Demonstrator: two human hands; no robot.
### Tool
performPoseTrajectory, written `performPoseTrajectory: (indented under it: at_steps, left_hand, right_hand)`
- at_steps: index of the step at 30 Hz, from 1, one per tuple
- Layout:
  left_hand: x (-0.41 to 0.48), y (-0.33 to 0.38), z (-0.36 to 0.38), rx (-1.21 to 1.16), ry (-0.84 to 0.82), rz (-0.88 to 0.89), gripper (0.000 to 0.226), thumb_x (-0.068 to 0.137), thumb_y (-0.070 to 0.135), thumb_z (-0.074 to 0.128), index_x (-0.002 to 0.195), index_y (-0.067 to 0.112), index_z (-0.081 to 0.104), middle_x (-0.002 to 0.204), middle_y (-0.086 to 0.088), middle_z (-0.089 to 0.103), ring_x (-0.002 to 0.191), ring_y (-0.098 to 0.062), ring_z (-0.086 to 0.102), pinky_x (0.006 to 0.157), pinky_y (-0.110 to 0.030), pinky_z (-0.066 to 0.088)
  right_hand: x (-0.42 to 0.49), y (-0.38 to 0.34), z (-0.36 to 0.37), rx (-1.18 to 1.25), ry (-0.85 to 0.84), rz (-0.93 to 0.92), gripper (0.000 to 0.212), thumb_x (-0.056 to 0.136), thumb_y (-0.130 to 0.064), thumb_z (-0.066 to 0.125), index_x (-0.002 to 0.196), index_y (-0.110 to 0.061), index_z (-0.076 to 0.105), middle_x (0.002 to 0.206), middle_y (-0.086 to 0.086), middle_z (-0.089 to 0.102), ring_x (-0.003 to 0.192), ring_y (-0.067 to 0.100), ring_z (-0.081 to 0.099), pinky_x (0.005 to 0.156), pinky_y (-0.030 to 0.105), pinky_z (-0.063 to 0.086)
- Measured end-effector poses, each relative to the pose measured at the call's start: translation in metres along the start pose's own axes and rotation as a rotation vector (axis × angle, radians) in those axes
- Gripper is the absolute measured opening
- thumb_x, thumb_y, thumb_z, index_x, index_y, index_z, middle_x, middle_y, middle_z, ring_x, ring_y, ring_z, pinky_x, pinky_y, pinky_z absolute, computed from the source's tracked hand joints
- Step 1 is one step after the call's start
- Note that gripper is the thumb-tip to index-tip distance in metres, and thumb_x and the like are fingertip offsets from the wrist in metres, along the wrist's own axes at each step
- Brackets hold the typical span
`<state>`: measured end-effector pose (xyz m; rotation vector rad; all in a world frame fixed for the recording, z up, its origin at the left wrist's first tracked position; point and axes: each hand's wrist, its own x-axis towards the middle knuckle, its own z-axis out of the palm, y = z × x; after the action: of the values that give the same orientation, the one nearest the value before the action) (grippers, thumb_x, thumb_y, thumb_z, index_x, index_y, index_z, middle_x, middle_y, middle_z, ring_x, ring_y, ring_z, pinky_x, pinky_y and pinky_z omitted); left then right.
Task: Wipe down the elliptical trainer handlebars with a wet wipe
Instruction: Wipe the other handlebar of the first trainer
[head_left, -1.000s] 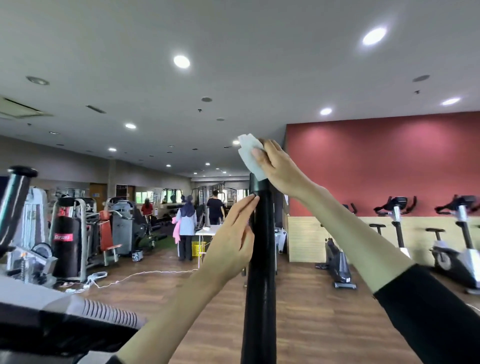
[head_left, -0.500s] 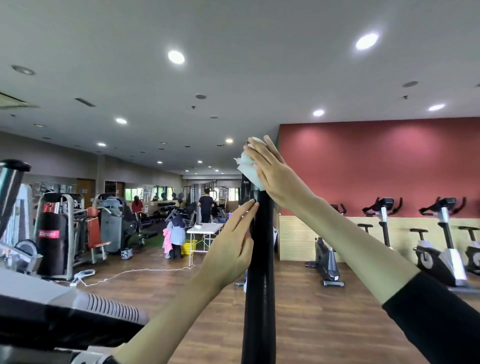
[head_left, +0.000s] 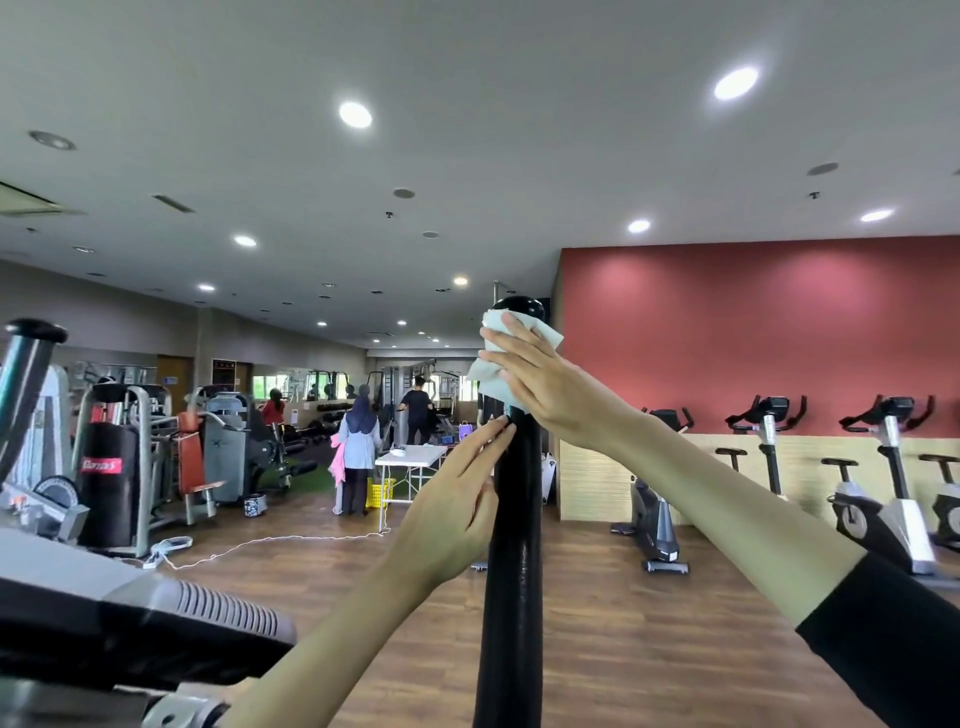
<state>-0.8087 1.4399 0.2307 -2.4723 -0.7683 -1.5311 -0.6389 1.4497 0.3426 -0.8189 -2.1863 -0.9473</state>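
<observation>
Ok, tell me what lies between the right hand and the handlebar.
The white wet wipe: in the head view, the right hand presses it against the black handlebar, just below its rounded top.

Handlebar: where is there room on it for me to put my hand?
The black stretch of the handlebar below the left hand, down to the picture's bottom, is bare. The round cap above the wipe is bare too. Crowded: just under the cap, where the right hand presses the wipe and the left fingertips touch the bar.
</observation>
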Motion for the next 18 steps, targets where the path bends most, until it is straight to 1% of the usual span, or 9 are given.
performPoseTrajectory:
  at_steps: [3,6,9,10,12,13,15,16,18]
  left_hand:
    - [-0.002,0.000,-0.001,0.045,-0.002,0.036,0.061,0.088,0.027,0.021,0.147,0.022,0.036,0.149,0.019,0.026,0.135,0.015,0.020,0.110,-0.007,0.017]
    - [-0.004,0.000,-0.005,0.112,-0.002,0.095,0.058,0.089,0.022,0.024,0.144,0.017,0.041,0.147,0.018,0.027,0.132,0.012,0.024,0.108,-0.007,0.021]
    - [-0.004,0.002,-0.010,0.164,-0.023,0.148,0.056,0.089,0.018,0.027,0.142,0.011,0.045,0.146,0.012,0.032,0.133,0.004,0.029,0.110,-0.007,0.018]
    - [-0.004,0.003,-0.011,0.175,-0.029,0.154,0.056,0.089,0.017,0.028,0.142,0.010,0.046,0.146,0.010,0.034,0.133,0.000,0.033,0.109,-0.007,0.019]
    - [-0.003,0.003,-0.013,0.199,-0.046,0.158,0.055,0.089,0.017,0.029,0.141,0.009,0.046,0.148,0.004,0.038,0.128,-0.008,0.042,0.107,-0.008,0.022]
    - [-0.003,0.003,-0.013,0.217,-0.057,0.163,0.055,0.089,0.016,0.029,0.141,0.009,0.046,0.148,0.000,0.040,0.126,-0.010,0.044,0.106,-0.008,0.022]
    - [-0.001,0.001,-0.015,0.259,-0.083,0.189,0.054,0.089,0.015,0.031,0.141,0.007,0.046,0.148,-0.004,0.042,0.129,-0.012,0.041,0.109,-0.010,0.020]
    - [0.000,0.000,-0.016,0.278,-0.097,0.205,0.054,0.089,0.015,0.032,0.141,0.007,0.046,0.147,-0.005,0.042,0.131,-0.013,0.039,0.111,-0.012,0.019]
    - [0.001,-0.001,-0.019,0.308,-0.126,0.251,0.053,0.089,0.014,0.033,0.140,0.006,0.047,0.145,-0.008,0.045,0.133,-0.016,0.038,0.113,-0.017,0.021]
  right_hand:
    - [-0.004,-0.002,-0.001,0.067,-0.038,0.015,0.038,0.104,-0.015,0.033,0.139,-0.007,0.044,0.151,0.002,0.034,0.142,0.000,-0.002,0.113,0.010,-0.006]
    - [-0.014,-0.002,-0.006,0.134,-0.100,0.004,0.039,0.105,-0.017,0.034,0.143,-0.012,0.039,0.152,-0.005,0.033,0.143,-0.004,0.000,0.113,0.010,-0.003]
    - [-0.018,0.000,-0.016,0.090,-0.122,-0.017,0.047,0.105,-0.020,0.033,0.151,-0.017,0.023,0.155,-0.015,0.015,0.141,-0.010,-0.002,0.112,0.007,-0.002]
    - [-0.017,0.001,-0.017,0.057,-0.113,-0.021,0.049,0.105,-0.020,0.032,0.152,-0.018,0.018,0.156,-0.015,0.009,0.141,-0.011,-0.004,0.112,0.007,-0.003]
    - [-0.011,0.002,-0.017,0.003,-0.079,-0.023,0.053,0.104,-0.022,0.032,0.153,-0.016,0.011,0.158,-0.011,0.001,0.143,-0.006,-0.005,0.114,0.010,-0.003]
    - [-0.009,0.002,-0.015,-0.009,-0.066,-0.012,0.053,0.104,-0.025,0.030,0.153,-0.015,0.012,0.159,-0.009,0.001,0.144,-0.003,-0.005,0.114,0.010,-0.002]
    - [-0.007,0.003,-0.010,-0.004,-0.037,0.006,0.051,0.103,-0.031,0.027,0.151,-0.013,0.022,0.159,-0.007,0.008,0.145,0.001,-0.002,0.113,0.010,0.001]
    - [-0.006,0.003,-0.009,0.015,-0.027,0.015,0.049,0.104,-0.030,0.029,0.149,-0.012,0.028,0.159,-0.006,0.014,0.145,0.002,0.000,0.114,0.010,0.002]
    - [-0.008,0.000,-0.007,0.051,-0.026,0.027,0.046,0.104,-0.026,0.032,0.147,-0.008,0.034,0.156,-0.005,0.025,0.144,-0.001,0.002,0.114,0.011,0.002]
